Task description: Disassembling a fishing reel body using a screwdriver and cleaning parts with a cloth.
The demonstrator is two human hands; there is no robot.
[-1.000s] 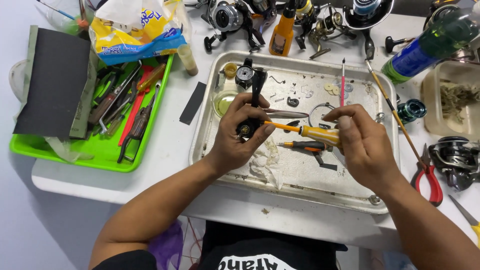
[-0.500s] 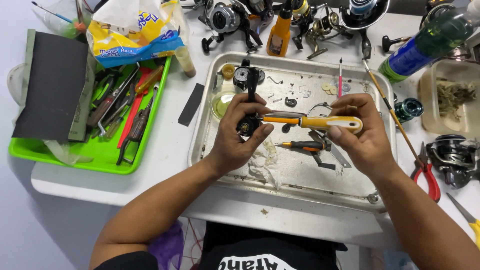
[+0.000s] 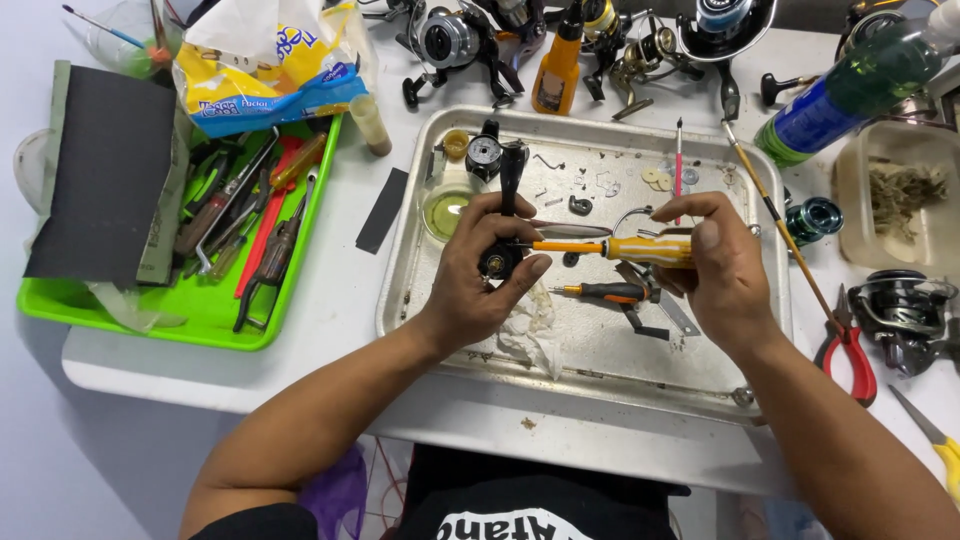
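Note:
My left hand (image 3: 480, 270) grips a black fishing reel body (image 3: 503, 215) over the metal tray (image 3: 590, 370), its stem pointing away from me. My right hand (image 3: 715, 265) holds a yellow-handled screwdriver (image 3: 620, 247) level, its orange shaft and tip set against the reel body between my left fingers. A second, orange-and-black screwdriver (image 3: 605, 292) lies on the tray just below both hands. Small screws, washers and a black ring (image 3: 580, 206) are scattered on the tray beyond my fingers.
A green tray (image 3: 210, 320) of pliers and tools sits at left, with a dark sanding block (image 3: 105, 170) and a snack bag (image 3: 265, 70). Several reels (image 3: 450, 40), an orange bottle (image 3: 558, 65), a green spray can (image 3: 850, 85), red-handled scissors (image 3: 848, 350) and a crumpled tissue (image 3: 525, 325) surround the work.
My right hand has raised and levelled the yellow screwdriver, bringing its tip to the reel body. My left hand has stayed on the reel, shifting only slightly.

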